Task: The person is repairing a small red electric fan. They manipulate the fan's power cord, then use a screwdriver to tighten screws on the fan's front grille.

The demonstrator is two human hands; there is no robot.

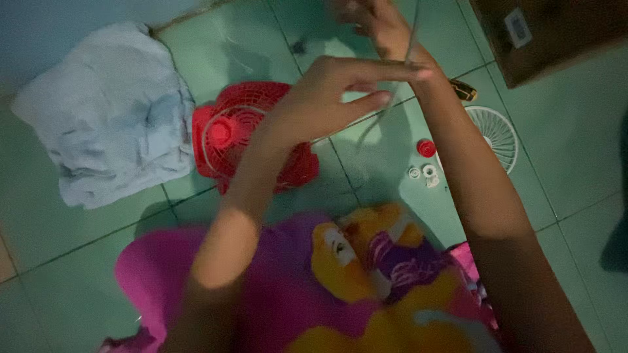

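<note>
up high, the left hand [327, 98] and right hand [376, 26] both pinch a thin clear strip [399, 85] above the green floor [575, 170]. a red fan cover [229, 134] lies under them.

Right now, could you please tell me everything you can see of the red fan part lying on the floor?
The red fan part lies flat on the green tiled floor, beside a crumpled pale blue cloth that appears to touch its left edge. It looks like plastic: a squarish housing with a round grille of thin concentric ribs around a solid centre hub. The person's left forearm crosses above it, hiding its right side.
</note>
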